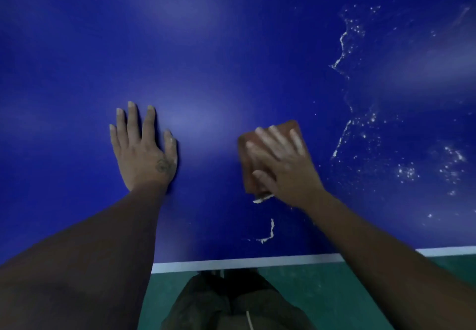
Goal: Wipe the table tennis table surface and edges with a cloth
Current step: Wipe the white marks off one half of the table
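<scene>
Smooth blue table top with a soft satin sheen and pale reflections spread across it. Streaked and speckled at right with white, frothy-looking residue. Matt white painted edge line. Soft brown cloth, blurred, weave not discernible. Matt, faintly mottled green floor. Dark creased fabric trousers.
</scene>
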`<state>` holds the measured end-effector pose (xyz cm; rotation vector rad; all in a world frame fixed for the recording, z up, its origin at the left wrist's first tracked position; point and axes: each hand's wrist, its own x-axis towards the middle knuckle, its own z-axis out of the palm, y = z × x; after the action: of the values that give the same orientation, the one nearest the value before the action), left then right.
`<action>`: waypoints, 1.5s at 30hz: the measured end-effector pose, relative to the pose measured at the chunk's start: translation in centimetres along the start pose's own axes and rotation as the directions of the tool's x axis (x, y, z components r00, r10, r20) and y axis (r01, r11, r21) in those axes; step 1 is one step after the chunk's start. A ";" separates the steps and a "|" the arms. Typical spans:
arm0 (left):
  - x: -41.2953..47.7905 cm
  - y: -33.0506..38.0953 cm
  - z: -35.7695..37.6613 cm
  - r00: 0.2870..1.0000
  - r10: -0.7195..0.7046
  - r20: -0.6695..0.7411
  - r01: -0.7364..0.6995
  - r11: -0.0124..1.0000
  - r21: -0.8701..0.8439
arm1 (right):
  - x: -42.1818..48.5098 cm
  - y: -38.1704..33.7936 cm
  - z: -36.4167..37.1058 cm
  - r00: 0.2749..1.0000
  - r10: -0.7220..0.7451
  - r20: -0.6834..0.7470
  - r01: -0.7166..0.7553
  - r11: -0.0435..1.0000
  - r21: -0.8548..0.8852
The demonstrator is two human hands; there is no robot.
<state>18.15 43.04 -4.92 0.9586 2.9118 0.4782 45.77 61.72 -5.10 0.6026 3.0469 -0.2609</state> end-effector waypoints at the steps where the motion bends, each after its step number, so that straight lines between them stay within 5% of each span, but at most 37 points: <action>1: 0.0 0.0 -0.1 1.000 0.002 0.009 -0.002 1.000 -0.001 | -0.9 1.1 -0.3 0.994 0.106 -0.016 -0.106 0.994 -0.001; 5: 0.0 0.0 -0.4 0.999 0.005 0.052 -0.005 1.000 0.000 | -4.0 0.7 -0.6 0.793 0.605 -0.075 -0.605 0.796 0.020; 9: -1.9 -1.0 -0.8 0.993 0.035 0.116 -0.037 0.999 0.019 | -3.3 -4.8 0.2 0.591 0.802 -0.087 -0.798 0.597 0.082; 11: -4.4 -1.7 -1.2 0.989 0.050 0.138 -0.056 0.998 0.041 | -3.1 -7.6 0.8 0.623 0.776 -0.096 -0.774 0.630 0.067; 16: -12.0 -4.0 -2.7 0.987 0.059 0.148 -0.069 0.996 0.062 | -6.5 -10.2 2.0 0.934 0.351 -0.071 -0.352 0.936 -0.001; 18: -13.1 -4.7 -2.9 0.987 0.053 0.151 -0.063 0.996 0.063 | -9.0 -9.0 1.8 0.965 0.250 -0.076 -0.251 0.968 -0.010; 20: -13.2 -4.9 -2.9 0.988 0.043 0.145 -0.053 0.996 0.066 | -11.6 -7.8 1.4 0.945 0.319 -0.074 -0.321 0.947 -0.020; 22: -13.1 -4.9 -2.6 0.989 0.041 0.142 -0.051 0.996 0.068 | -13.8 -7.7 1.1 0.840 0.531 -0.107 -0.534 0.846 0.007; 24: -13.1 -4.9 -2.4 0.991 0.043 0.130 -0.052 0.997 0.061 | -14.5 -9.6 1.3 0.654 0.743 -0.144 -0.745 0.666 0.051; 27: -13.3 -5.0 -2.3 0.992 0.051 0.117 -0.056 0.997 0.044 | -12.5 -13.8 1.9 0.426 0.886 -0.184 -0.887 0.449 0.111; 29: -13.3 -4.9 -2.3 0.992 0.051 0.118 -0.056 0.998 0.042 | -10.7 -16.2 2.5 0.458 0.870 -0.183 -0.871 0.481 0.104; 34: -13.3 -4.9 -2.5 0.991 0.051 0.127 -0.057 0.997 0.043 | -11.8 -17.9 4.2 0.844 0.520 -0.130 -0.524 0.852 0.002; 37: -13.3 -5.1 -2.3 0.990 0.054 0.131 -0.060 0.997 0.047 | -15.7 -15.6 3.8 0.941 0.337 -0.037 -0.338 0.941 -0.021; 40: -13.3 -5.1 -2.3 0.989 0.050 0.140 -0.057 0.997 0.044 | -19.1 -12.4 2.6 0.915 0.404 0.007 -0.403 0.914 -0.036; 45: -13.2 -5.1 -2.4 0.990 0.051 0.134 -0.056 0.998 0.036 | -15.5 -13.1 1.9 0.621 0.781 -0.062 -0.782 0.623 0.013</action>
<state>25.64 30.79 -4.97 1.0340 2.7929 0.3448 55.15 43.60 -4.04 1.8656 2.4745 -0.1754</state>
